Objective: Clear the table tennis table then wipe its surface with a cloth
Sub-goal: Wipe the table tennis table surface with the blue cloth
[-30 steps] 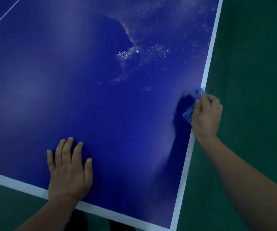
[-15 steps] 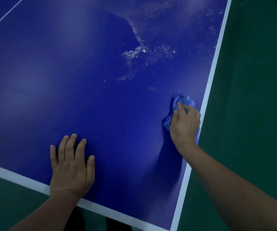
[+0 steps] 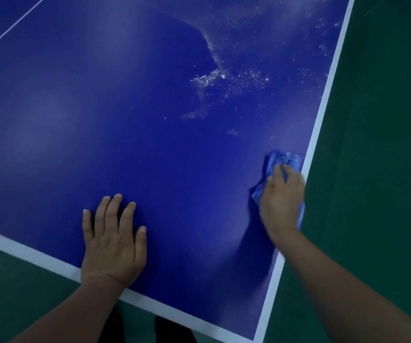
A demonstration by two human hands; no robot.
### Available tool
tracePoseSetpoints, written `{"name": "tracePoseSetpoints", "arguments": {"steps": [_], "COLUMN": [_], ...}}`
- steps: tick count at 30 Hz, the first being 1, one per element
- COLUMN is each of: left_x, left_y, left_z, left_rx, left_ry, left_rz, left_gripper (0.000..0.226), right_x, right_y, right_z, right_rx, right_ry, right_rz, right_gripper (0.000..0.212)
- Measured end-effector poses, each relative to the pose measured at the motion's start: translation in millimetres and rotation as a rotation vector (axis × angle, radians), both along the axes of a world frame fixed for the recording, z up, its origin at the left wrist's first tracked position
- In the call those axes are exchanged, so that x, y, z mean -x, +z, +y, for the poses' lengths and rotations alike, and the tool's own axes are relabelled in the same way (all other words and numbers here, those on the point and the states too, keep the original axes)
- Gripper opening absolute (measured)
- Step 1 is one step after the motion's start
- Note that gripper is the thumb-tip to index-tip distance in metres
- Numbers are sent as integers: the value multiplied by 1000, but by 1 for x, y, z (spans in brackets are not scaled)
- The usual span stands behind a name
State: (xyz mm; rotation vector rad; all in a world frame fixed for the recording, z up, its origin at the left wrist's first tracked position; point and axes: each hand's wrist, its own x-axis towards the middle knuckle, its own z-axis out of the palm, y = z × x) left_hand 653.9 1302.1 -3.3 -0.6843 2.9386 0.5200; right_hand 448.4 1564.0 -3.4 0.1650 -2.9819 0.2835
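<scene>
Blue cloth (image 3: 282, 160) bunched under right hand (image 3: 282, 201), poking past fingertips.

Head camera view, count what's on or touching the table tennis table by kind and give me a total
Hands: 2, the left hand flat on the table, the right hand on the cloth
Cloths: 1, the blue cloth by the right edge
White residue patches: 1 scattered area
Total: 4
</scene>
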Motion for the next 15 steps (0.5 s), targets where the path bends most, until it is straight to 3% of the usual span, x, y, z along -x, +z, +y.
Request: {"name": "tracePoseSetpoints", "arguments": {"steps": [2, 4, 6, 9, 11, 15], "left_x": [0, -1, -1, 0, 0, -1], "left_y": [-1, -3, -5, -4, -4, -5], "left_z": [0, 0, -1, 0, 2, 0], "left_rx": [2, 5, 7, 13, 12, 35], "left_ry": [-1, 0, -4, -5, -8, -31], "left_rz": [10, 12, 16, -3, -20, -38], "left_gripper": [63, 62, 62, 62, 62, 60], "right_x": [-34, -69, -61, -15, 0, -29], "right_y": [-2, -9, -10, -4, 5, -4], "right_z": [-32, -54, -52, -29, -24, -73], "right_rx": [71, 46, -7, -32, -60, -19], "right_ry": [153, 499, 672, 436, 355, 652], "right_rz": [24, -5, 5, 36, -57, -65], "right_gripper": [30, 35, 38, 34, 40, 38]}}
